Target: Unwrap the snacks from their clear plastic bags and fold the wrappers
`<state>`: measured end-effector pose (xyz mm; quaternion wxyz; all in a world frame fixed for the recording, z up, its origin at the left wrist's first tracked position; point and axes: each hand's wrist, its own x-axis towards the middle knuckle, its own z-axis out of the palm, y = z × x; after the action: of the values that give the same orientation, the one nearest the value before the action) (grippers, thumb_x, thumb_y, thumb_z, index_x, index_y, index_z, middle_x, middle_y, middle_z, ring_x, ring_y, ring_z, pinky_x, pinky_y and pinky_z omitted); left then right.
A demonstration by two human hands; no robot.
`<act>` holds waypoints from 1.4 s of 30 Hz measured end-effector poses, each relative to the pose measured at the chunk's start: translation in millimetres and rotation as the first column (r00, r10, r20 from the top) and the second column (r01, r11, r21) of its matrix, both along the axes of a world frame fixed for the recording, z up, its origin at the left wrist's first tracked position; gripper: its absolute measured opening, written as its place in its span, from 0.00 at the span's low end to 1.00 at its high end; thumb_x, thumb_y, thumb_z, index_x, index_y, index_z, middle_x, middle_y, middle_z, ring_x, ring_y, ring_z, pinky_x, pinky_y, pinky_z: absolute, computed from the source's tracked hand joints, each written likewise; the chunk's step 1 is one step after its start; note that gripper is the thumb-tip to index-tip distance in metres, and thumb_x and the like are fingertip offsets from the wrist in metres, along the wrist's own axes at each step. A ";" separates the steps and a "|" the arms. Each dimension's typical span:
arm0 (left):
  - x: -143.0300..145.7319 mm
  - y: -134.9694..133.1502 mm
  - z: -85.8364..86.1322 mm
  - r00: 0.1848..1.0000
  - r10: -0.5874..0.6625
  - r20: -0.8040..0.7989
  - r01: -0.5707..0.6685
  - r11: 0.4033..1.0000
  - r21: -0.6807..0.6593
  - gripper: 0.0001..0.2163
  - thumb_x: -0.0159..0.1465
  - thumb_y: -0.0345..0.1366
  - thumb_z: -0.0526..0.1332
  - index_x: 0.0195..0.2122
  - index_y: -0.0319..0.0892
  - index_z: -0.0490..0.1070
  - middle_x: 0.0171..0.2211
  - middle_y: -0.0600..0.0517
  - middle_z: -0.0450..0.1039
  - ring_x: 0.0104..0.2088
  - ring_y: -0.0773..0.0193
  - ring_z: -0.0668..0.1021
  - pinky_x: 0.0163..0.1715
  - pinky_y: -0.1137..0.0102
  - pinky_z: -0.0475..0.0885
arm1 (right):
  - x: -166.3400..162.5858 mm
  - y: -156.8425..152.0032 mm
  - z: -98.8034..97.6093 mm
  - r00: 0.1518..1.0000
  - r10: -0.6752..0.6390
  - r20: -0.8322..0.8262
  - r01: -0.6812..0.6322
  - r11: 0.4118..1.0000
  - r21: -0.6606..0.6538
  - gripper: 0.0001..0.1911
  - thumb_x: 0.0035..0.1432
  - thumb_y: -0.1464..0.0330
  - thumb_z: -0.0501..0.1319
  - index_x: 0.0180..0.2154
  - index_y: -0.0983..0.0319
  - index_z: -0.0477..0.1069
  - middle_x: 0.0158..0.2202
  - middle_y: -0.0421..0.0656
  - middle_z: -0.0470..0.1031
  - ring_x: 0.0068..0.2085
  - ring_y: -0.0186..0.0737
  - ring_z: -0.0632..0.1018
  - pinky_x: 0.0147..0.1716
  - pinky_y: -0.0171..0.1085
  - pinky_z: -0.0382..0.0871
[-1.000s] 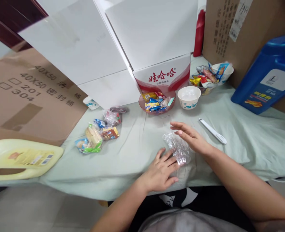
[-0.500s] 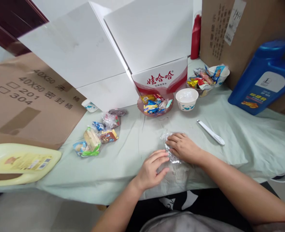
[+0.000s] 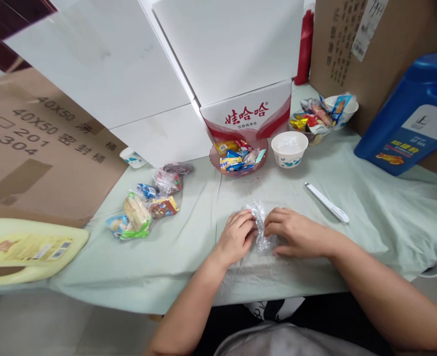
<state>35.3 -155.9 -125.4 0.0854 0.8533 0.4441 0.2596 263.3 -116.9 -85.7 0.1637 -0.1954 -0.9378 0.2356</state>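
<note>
A crumpled piece of clear plastic wrap (image 3: 260, 226) lies on the cloth in front of me, between my two hands. My left hand (image 3: 236, 237) has its fingers curled over the left edge of the wrap, with the thumb tucked under them. On the other side, my right hand (image 3: 296, 233) rests at the right edge, fingers bent and thumb held apart from them, the tips at the plastic. Whatever may be inside the wrap cannot be made out. A white utility knife (image 3: 326, 202) lies to the right of my right hand.
Beyond the hands stand a pink glass bowl (image 3: 218, 165) of packaged snacks and a white paper bowl (image 3: 289, 159). Several wrapped snacks (image 3: 138, 213) lie left. A yellow jug (image 3: 28, 249), a blue bottle (image 3: 407, 118) and cardboard boxes (image 3: 36, 143) flank the green tablecloth (image 3: 196, 257).
My left hand has come onto the wrap's left side and curled its fingers. The right hand, earlier lying over the wrap, has drawn back to its right edge. The view has shifted slightly.
</note>
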 end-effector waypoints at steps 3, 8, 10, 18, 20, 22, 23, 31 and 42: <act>-0.6 -2.1 1.5 1.000 0.002 0.014 -0.002 1.000 0.004 0.04 0.64 0.29 0.58 0.38 0.42 0.72 0.46 0.46 0.75 0.56 0.53 0.72 0.54 0.55 0.69 | -5.2 -4.5 -0.9 0.996 0.004 0.086 -0.008 0.999 0.042 0.04 0.57 0.72 0.61 0.35 0.63 0.75 0.39 0.48 0.76 0.45 0.45 0.72 0.49 0.45 0.64; -1.2 -5.1 4.8 0.977 -0.198 0.072 0.200 0.980 -0.010 0.14 0.58 0.21 0.55 0.40 0.43 0.72 0.44 0.49 0.78 0.56 0.55 0.74 0.53 0.56 0.69 | -1.3 -8.8 10.0 0.997 0.056 0.058 -0.050 0.994 -0.098 0.09 0.63 0.72 0.55 0.34 0.62 0.74 0.32 0.43 0.76 0.36 0.38 0.74 0.39 0.36 0.64; -0.9 -6.9 5.6 0.961 -0.257 0.096 0.261 0.965 -0.028 0.18 0.54 0.19 0.53 0.41 0.43 0.71 0.42 0.49 0.78 0.55 0.56 0.75 0.53 0.56 0.69 | -0.1 -8.6 12.2 0.996 -0.050 0.073 0.061 0.987 -0.151 0.10 0.65 0.70 0.54 0.37 0.62 0.73 0.33 0.43 0.77 0.34 0.37 0.75 0.35 0.34 0.62; -2.2 -12.0 2.3 0.976 -0.100 0.193 0.126 0.984 -0.130 0.16 0.58 0.23 0.54 0.46 0.44 0.65 0.47 0.45 0.74 0.48 0.58 0.77 0.47 0.61 0.74 | -23.6 1.2 -9.8 0.782 -0.542 0.306 0.513 0.840 0.175 0.11 0.67 0.68 0.52 0.39 0.65 0.72 0.35 0.50 0.78 0.38 0.43 0.77 0.34 0.36 0.60; -2.7 -12.4 1.8 0.972 -0.120 0.200 0.140 0.986 -0.089 0.16 0.60 0.25 0.54 0.48 0.44 0.64 0.47 0.45 0.74 0.48 0.58 0.77 0.47 0.61 0.74 | -26.5 1.8 -12.2 0.782 -0.538 0.316 0.503 0.843 0.190 0.11 0.67 0.68 0.52 0.39 0.65 0.72 0.36 0.50 0.79 0.40 0.44 0.77 0.35 0.36 0.61; -2.3 -12.6 2.8 0.974 -0.139 0.180 0.138 0.990 0.018 0.15 0.62 0.27 0.54 0.51 0.43 0.65 0.48 0.44 0.72 0.51 0.56 0.75 0.50 0.58 0.73 | -27.5 1.3 -12.7 0.787 -0.531 0.314 0.494 0.847 0.196 0.11 0.67 0.67 0.53 0.40 0.65 0.72 0.37 0.50 0.79 0.41 0.45 0.77 0.36 0.36 0.62; -1.6 -12.5 3.8 0.978 -0.143 0.152 0.132 0.988 0.080 0.16 0.63 0.28 0.55 0.52 0.43 0.66 0.50 0.43 0.71 0.53 0.54 0.74 0.52 0.56 0.71 | -27.5 0.8 -12.6 0.788 -0.530 0.314 0.492 0.848 0.197 0.11 0.67 0.67 0.53 0.40 0.65 0.71 0.37 0.50 0.79 0.41 0.45 0.77 0.36 0.37 0.62; 7.5 -8.3 7.7 0.986 -0.161 -0.053 0.162 0.987 0.021 0.06 0.65 0.34 0.59 0.42 0.43 0.73 0.45 0.48 0.77 0.54 0.55 0.75 0.52 0.58 0.69 | -19.8 4.3 -10.9 0.662 -0.662 0.351 0.630 0.746 0.216 0.12 0.66 0.63 0.54 0.43 0.65 0.70 0.39 0.52 0.79 0.42 0.47 0.78 0.36 0.37 0.65; 7.9 29.0 37.5 0.972 -0.189 -0.138 0.203 0.975 0.093 0.09 0.67 0.28 0.54 0.39 0.43 0.73 0.36 0.49 0.77 0.41 0.60 0.78 0.43 0.64 0.76 | -13.1 1.1 -7.5 0.632 -0.708 0.315 0.693 0.698 0.180 0.13 0.64 0.63 0.57 0.43 0.66 0.70 0.38 0.54 0.79 0.44 0.51 0.78 0.37 0.40 0.67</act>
<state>43.2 -126.8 -87.9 0.0365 0.9113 0.3477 0.2178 250.2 -115.8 -93.2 0.0711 -0.5801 -0.8060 0.0938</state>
